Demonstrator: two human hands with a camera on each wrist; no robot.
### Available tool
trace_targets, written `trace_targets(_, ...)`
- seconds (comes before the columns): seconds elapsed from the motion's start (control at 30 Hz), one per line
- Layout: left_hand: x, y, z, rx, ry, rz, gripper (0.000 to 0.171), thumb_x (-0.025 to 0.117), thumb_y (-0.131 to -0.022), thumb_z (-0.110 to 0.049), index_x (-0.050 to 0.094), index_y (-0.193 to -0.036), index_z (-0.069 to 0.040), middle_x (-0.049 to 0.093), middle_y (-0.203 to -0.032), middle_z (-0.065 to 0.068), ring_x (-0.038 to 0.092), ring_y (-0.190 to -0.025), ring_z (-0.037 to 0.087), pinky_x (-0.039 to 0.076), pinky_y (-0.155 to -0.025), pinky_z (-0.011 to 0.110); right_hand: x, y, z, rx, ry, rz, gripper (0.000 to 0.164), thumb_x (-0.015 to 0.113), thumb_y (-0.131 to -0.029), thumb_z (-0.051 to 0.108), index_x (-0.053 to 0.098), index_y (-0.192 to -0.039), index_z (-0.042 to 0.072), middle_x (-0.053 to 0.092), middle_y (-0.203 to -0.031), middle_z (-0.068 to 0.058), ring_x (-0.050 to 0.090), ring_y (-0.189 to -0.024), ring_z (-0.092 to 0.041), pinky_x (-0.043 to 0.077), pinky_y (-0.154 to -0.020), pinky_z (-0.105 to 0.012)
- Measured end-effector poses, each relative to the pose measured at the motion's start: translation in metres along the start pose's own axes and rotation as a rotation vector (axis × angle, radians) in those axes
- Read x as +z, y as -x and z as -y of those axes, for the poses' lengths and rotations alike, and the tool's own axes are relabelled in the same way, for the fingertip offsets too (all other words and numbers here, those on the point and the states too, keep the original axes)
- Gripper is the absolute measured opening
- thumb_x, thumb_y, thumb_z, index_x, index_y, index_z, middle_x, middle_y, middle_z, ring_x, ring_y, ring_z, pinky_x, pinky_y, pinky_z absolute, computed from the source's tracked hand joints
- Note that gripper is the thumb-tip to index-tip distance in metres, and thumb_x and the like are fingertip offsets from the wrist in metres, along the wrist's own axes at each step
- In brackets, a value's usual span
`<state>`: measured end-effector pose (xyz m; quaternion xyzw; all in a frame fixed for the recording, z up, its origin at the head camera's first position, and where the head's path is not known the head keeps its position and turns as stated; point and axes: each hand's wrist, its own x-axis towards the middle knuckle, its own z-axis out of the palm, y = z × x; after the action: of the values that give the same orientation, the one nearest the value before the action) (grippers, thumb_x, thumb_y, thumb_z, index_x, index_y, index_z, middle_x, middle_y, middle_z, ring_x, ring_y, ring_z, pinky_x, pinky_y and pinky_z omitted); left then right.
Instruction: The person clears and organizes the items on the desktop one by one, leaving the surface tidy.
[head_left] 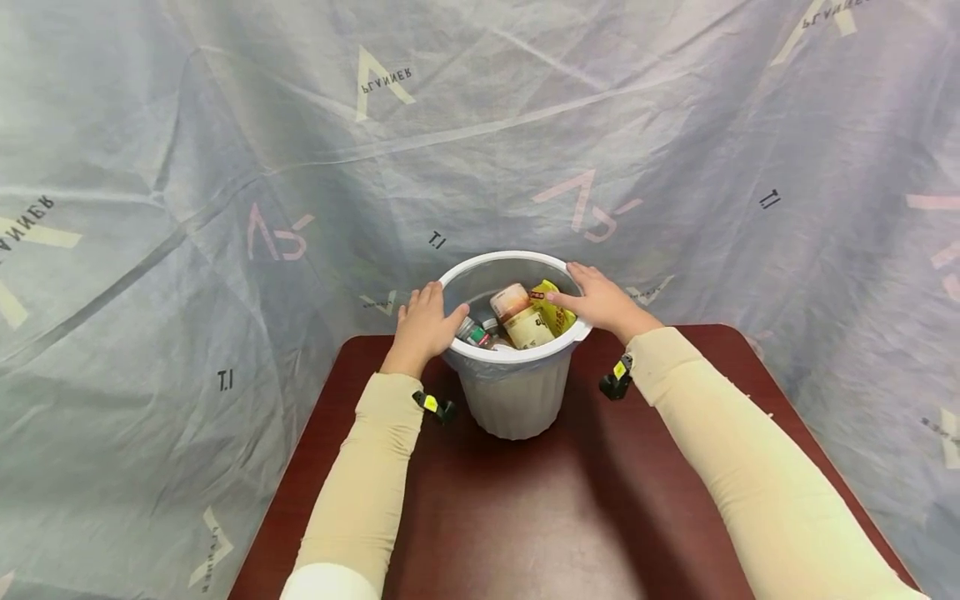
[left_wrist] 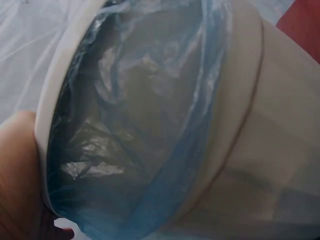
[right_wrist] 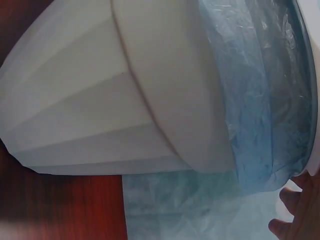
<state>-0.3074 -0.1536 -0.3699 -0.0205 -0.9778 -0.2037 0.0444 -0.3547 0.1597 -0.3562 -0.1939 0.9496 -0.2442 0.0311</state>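
A light grey trash can (head_left: 513, 400) with a white rim stands upright at the table's far end. My left hand (head_left: 426, 323) holds its rim on the left, thumb over the edge. On the right side my right hand (head_left: 603, 302) grips the rim, its thumb reaching over the opening. A bluish plastic liner (left_wrist: 165, 190) folds down outside beneath the rim; the right wrist view shows the same liner (right_wrist: 252, 125). Inside lie an orange and cream cylindrical container (head_left: 525, 321), a yellow packet (head_left: 561, 317) and a bottle with a green label (head_left: 474, 333). Deeper contents are hidden.
The can stands on a dark red-brown table (head_left: 517, 517). A grey printed sheet (head_left: 480, 167) hangs close behind the table and along both sides. Small black devices with yellow tags (head_left: 618, 369) sit at both wrists.
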Motion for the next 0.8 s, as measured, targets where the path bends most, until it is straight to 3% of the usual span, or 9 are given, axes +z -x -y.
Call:
trace_targets(0.3,0.007,-0.032,-0.019,0.079,0.000,0.045,0.081,0.029,-0.104,-0.063,0.015,-0.164,-0.011,0.015,-0.169,0.011,0.003,-0.156,0.035,0.000,-0.122,0.059,-0.013,0.003,-0.023,0.088,0.007,-0.028,0.106,0.041,-0.093,0.078,0.012,-0.162,0.004,0.011,-0.168,-0.018,0.000,-0.154,-0.041,0.008,-0.121,-0.061)
trace_targets(0.53,0.007,-0.042,-0.023,0.084,0.007,0.056,0.081,0.023,-0.103,-0.066,0.014,-0.164,-0.013,0.014,-0.169,0.009,0.002,-0.156,0.033,0.000,-0.122,0.058,-0.016,0.000,-0.027,0.109,-0.018,-0.021,0.107,0.041,-0.092,0.078,0.011,-0.162,0.004,0.010,-0.168,-0.019,0.000,-0.154,-0.041,0.007,-0.121,-0.061)
trace_targets(0.67,0.010,-0.046,-0.020,0.080,0.078,0.035,0.078,0.023,-0.105,-0.062,0.016,-0.164,-0.012,0.014,-0.169,0.008,0.002,-0.156,0.033,0.001,-0.122,0.059,-0.018,0.000,-0.025,0.108,-0.033,-0.018,0.105,0.041,-0.093,0.077,0.010,-0.163,0.004,0.010,-0.168,-0.020,0.003,-0.154,-0.042,0.009,-0.121,-0.061)
trace_targets(0.8,0.011,-0.048,-0.012,0.081,0.225,-0.070,0.073,0.024,-0.107,-0.056,0.017,-0.163,-0.011,0.014,-0.170,0.008,0.004,-0.156,0.033,0.003,-0.122,0.059,-0.023,0.006,-0.029,0.080,-0.090,-0.077,0.099,0.039,-0.096,0.074,0.006,-0.164,0.009,0.009,-0.168,-0.020,0.009,-0.153,-0.043,0.012,-0.121,-0.060)
